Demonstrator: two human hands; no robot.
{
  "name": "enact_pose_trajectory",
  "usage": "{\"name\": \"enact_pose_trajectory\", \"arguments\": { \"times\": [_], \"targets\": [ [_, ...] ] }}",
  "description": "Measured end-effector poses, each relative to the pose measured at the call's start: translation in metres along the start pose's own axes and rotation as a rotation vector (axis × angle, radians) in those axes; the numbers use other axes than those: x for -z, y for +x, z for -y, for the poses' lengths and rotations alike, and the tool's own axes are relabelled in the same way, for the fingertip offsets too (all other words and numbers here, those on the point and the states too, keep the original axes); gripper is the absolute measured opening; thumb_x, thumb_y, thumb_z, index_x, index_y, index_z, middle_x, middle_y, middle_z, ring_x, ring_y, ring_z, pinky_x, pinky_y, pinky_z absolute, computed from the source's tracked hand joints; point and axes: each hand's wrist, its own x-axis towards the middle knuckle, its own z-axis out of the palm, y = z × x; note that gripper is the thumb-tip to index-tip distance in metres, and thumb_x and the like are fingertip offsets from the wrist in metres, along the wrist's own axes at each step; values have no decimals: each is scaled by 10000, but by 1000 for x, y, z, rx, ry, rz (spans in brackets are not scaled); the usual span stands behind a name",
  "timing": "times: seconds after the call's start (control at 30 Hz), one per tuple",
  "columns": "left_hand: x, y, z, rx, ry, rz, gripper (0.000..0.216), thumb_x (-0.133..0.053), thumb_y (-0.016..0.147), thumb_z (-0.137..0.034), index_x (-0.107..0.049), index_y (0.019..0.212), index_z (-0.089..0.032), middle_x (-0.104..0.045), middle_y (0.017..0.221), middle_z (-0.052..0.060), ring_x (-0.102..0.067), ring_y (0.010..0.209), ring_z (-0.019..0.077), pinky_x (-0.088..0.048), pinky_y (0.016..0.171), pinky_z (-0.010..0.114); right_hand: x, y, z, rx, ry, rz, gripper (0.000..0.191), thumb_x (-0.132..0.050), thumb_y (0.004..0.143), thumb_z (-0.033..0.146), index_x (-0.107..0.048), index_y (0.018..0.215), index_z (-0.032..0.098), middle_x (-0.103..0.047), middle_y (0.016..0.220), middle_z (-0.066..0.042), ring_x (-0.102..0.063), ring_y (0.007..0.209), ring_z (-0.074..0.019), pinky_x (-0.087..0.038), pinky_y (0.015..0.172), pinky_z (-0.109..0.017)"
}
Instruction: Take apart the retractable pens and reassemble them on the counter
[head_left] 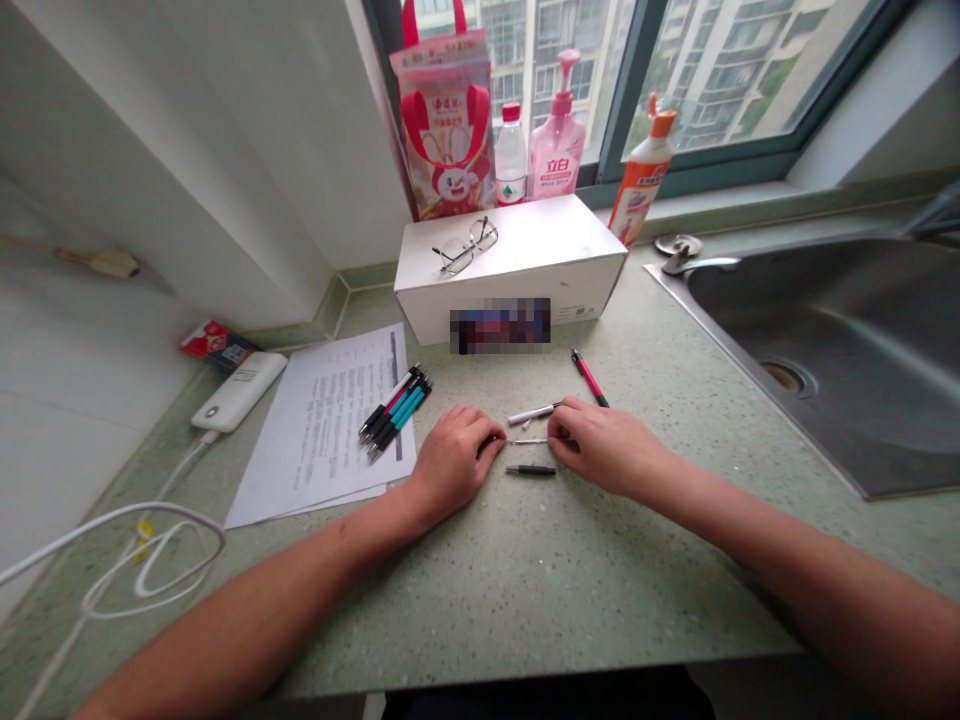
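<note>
My right hand (600, 442) is closed, its fingertips pinching one end of a thin pen refill (531, 441) that points left. My left hand (459, 458) rests on the counter with thumb and fingers pressed together, close to the refill's tip; whatever they hold is too small to make out. Just beyond the refill lies a white pen barrel (531, 413), partly behind my right fingers, with a tiny white part (526, 425) near it. Nearer to me is a black pen grip section (531, 470). A red and black pen (589, 378) lies farther back.
Several pens (396, 410) lie bunched on printed sheets (319, 440) at left. Beyond stand a white power bank (240, 390) and cable (150, 590). A white box (517, 240) bearing glasses (466, 248) is at the back, bottles behind it. The sink (832, 360) is right.
</note>
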Motion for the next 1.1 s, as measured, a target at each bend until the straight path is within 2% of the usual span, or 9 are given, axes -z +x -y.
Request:
{"name": "enact_pose_trajectory", "arguments": {
  "times": [0.43, 0.53, 0.63, 0.7, 0.87, 1.1],
  "targets": [
    [-3, 2, -5, -26, 38, 10, 91, -605, 942, -199, -678, 895, -170, -667, 872, 67, -583, 850, 224, -479, 788, 374, -10, 2, 12, 17, 27, -7, 165, -541, 955, 244, -672, 869, 193, -663, 891, -57, -612, 701, -160, -389, 603, -297],
    [-3, 2, -6, -58, 69, 6, 159, -592, 954, -232, -687, 1061, -162, -672, 999, 91, -571, 939, 243, -480, 852, 394, -7, 2, 8, 8, 44, -59, 181, -551, 977, 308, -684, 922, 198, -668, 936, -50, -619, 712, -155, -391, 601, -291],
    [-4, 3, -7, -134, 156, 24, 327, -566, 976, -285, -622, 1286, -197, -647, 1148, 101, -544, 1032, 258, -467, 896, 410, -3, 3, 4, -1, 7, -135, 257, -477, 1021, 337, -680, 1114, 210, -660, 1070, -72, -628, 742, -159, -383, 583, -289],
    [-5, 4, -8, -173, 213, 41, 362, -546, 989, -304, -596, 1337, -220, -639, 1171, 95, -536, 1052, 260, -459, 893, 409, -2, 3, 4, 5, -52, -128, 291, -458, 1020, 281, -643, 1237, 224, -643, 1136, -90, -621, 734, -157, -362, 557, -286],
    [-6, 6, -9, -186, 261, 46, 333, -523, 1001, -317, -628, 1304, -230, -634, 1168, 89, -531, 1052, 259, -449, 883, 409, -6, 5, 6, 18, -116, -28, 316, -476, 987, 181, -656, 1239, 244, -635, 1075, -94, -590, 721, -151, -318, 535, -282],
    [-4, 5, -4, -152, 192, -57, 206, -562, 983, -281, -724, 1087, -206, -659, 1071, 89, -545, 987, 247, -458, 850, 394, -4, 7, -1, -51, -165, -17, 267, -467, 1013, 238, -712, 1117, 234, -638, 1053, -83, -574, 722, -155, -281, 534, -294]
  ]
}}
